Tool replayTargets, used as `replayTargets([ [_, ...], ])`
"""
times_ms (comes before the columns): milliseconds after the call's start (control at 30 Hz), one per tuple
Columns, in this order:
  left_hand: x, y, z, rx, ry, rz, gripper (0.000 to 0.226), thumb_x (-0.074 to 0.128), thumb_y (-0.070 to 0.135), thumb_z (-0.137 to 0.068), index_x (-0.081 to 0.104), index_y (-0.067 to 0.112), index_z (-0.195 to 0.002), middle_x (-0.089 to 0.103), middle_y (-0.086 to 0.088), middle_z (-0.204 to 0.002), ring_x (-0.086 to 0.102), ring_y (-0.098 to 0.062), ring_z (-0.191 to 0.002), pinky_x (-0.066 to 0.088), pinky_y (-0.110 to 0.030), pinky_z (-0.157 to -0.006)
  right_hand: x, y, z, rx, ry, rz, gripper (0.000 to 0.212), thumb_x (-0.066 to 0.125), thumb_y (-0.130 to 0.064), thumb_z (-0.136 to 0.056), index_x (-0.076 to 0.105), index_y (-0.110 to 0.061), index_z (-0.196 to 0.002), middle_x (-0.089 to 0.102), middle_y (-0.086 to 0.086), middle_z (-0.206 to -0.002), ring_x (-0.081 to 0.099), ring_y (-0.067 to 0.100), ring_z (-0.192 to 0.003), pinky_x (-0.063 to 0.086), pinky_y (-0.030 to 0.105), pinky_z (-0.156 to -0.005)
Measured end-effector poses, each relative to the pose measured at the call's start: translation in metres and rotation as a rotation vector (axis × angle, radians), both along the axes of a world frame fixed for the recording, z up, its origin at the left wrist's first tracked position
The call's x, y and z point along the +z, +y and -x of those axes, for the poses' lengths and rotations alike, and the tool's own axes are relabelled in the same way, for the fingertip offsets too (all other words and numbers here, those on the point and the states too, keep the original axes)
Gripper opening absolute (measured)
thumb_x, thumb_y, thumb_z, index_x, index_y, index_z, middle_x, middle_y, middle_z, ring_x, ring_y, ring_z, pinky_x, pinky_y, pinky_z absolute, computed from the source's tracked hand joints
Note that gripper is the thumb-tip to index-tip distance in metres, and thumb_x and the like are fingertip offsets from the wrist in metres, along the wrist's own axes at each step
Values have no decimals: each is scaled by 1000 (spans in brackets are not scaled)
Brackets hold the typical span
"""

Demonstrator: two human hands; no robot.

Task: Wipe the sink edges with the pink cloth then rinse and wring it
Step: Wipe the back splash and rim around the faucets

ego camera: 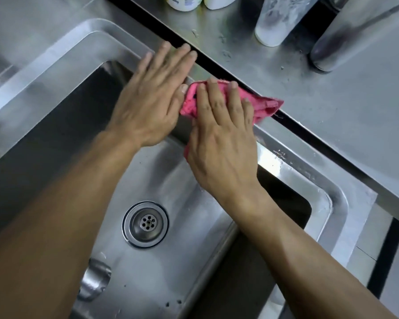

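Observation:
A pink cloth lies crumpled on the far rim of the steel sink. My right hand presses flat on the cloth, fingers spread over it, and much of the cloth is hidden under the palm. My left hand lies flat on the same rim just to the left, fingers extended, its thumb touching the cloth's left edge. Both forearms reach across the sink basin.
The basin holds a round drain and a shiny fitting near the front. A dark gap separates the sink rim from a wet steel counter with a frosted tumbler, a dark metal cylinder and two white bottles.

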State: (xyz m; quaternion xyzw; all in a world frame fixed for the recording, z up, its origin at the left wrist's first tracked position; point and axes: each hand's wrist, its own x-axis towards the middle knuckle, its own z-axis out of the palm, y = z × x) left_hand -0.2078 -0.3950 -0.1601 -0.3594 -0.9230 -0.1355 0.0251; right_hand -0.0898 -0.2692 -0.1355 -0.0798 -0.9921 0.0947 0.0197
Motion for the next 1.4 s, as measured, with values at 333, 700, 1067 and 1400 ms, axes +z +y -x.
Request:
replayTargets([
  [333,-2,0,-8,76,-28,-9,55,23,36,-112,17,25,-166,11,5,-174,2,-19,-161,2,-41,-129,5,29,-44,-25,-54,-49,58,31,-30,-110,20,-9,-163,15,12,-171,13,40,-157,7,51,-126],
  [700,6,11,-20,111,-40,-4,59,23,35,-108,20,20,-164,16,-2,-173,8,-24,-160,6,-44,-130,4,75,-104,-91,-2,-40,55,39,-30,-108,33,-11,-160,30,9,-167,29,39,-153,20,51,-122],
  [1067,-5,53,-74,-49,-21,-21,57,18,37,-110,18,24,-166,14,2,-173,8,-21,-160,11,-46,-129,16,103,-84,155,-99,-21,56,34,-35,-109,27,-17,-162,23,5,-170,20,30,-157,10,43,-129],
  [1400,1,90,-119,25,-39,15,59,20,33,-109,16,15,-165,12,-4,-174,4,-22,-161,3,-46,-130,37,150,-87,334,-222,178,59,40,-23,-101,36,-14,-159,29,6,-168,23,27,-155,3,37,-128],
])
